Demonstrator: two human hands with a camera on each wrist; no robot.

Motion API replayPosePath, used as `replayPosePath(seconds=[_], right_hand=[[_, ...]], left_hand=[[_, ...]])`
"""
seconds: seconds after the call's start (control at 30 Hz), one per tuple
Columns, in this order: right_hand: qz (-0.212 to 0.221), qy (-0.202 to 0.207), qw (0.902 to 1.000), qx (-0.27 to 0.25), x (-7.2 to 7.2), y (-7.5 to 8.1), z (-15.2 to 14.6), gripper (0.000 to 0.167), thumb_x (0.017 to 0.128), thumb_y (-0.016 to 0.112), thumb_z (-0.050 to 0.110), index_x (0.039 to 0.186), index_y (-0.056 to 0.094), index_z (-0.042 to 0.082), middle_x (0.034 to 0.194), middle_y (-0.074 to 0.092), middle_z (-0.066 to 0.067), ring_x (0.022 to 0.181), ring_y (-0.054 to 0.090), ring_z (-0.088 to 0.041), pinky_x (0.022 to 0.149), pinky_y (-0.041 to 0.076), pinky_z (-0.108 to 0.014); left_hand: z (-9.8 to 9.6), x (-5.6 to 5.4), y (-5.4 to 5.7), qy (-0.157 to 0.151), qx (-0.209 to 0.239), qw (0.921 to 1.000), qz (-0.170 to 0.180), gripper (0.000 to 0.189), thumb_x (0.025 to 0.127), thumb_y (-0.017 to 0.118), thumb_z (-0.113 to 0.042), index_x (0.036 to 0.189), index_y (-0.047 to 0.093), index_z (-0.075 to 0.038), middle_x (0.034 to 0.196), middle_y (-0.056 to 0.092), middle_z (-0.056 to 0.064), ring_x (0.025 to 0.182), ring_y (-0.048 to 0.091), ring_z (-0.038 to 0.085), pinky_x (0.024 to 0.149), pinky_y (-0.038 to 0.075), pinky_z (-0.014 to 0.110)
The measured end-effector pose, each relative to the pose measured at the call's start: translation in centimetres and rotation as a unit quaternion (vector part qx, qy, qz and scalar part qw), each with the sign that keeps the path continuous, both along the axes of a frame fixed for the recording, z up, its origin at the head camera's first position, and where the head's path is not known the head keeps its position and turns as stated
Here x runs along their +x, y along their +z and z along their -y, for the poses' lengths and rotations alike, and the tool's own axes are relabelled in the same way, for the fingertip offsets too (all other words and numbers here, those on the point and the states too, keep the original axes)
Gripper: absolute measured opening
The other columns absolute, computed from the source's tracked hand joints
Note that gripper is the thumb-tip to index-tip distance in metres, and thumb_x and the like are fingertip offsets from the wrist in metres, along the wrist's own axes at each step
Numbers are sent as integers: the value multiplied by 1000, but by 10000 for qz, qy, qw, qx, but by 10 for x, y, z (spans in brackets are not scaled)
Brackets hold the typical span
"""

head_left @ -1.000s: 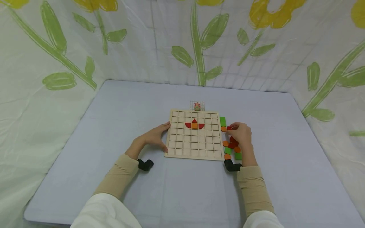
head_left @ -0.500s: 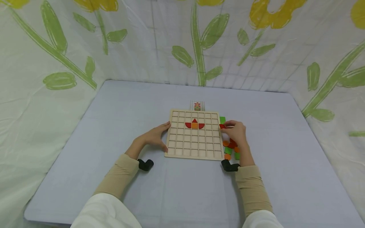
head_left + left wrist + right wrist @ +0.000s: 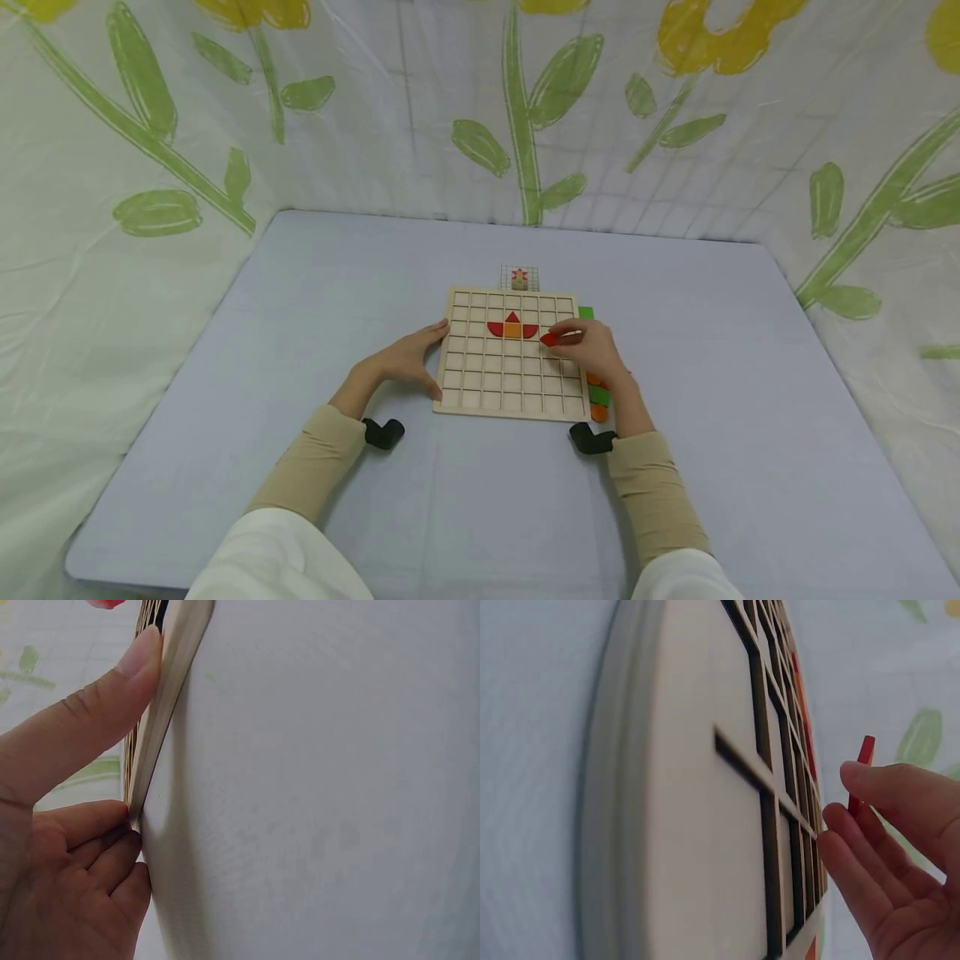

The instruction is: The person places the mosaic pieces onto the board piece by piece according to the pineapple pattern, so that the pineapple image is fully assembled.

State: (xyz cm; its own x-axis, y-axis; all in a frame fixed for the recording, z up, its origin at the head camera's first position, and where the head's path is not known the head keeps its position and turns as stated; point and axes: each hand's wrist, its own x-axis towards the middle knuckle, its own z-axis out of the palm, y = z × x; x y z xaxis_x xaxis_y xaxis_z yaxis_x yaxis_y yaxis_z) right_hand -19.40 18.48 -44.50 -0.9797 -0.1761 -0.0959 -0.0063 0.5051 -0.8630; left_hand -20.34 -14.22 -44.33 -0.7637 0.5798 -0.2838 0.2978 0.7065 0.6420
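Note:
A square wooden grid board (image 3: 480, 400) lies on the table. Set in its upper middle are a red triangle (image 3: 512, 317), an orange square (image 3: 512, 331) and red quarter-circle pieces (image 3: 496, 329) to either side. My right hand (image 3: 592, 346) pinches a small red tile (image 3: 550, 340) between thumb and fingertips over the board's right half. The right wrist view shows this tile edge-on, its outline partly covered by the fingers. At the board's left edge, my left hand (image 3: 401, 358) is spread, thumb near the lower corner and fingers farther up, touching the rim.
A small pattern card (image 3: 519, 277) lies at the board's far edge. Along the right side are a green piece (image 3: 586, 313), another green piece (image 3: 600, 395) and an orange disc (image 3: 598, 412), with others partly hidden under the right arm. A flower-printed curtain (image 3: 360, 125) hangs behind the table.
My right hand has picked up the red tile from the loose pieces and carried it left over the board. The left hand has stayed at the board's edge.

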Motion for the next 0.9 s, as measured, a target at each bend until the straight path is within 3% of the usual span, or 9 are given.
replayPosePath(seconds=[0.43,0.9], right_hand=[[-664,846,9914,751,-11,-2,38,27,83,76,6,108,72,-2,107,65,-15,100,66,-31,86,55,-39],[-460,992,9880,1089,-12,-1,71,31,84,76,10,114,71,4,115,69,-11,112,58,-28,95,49,-40]], left_hand=[[0,1,2,-17,29,10000,-9,116,66,91,-21,152,18,7,161,9,18,147,9,35,118,15,47],[-1,3,4,-2,70,10000,0,115,66,90,-21,152,18,7,161,9,18,147,9,35,118,15,48]])
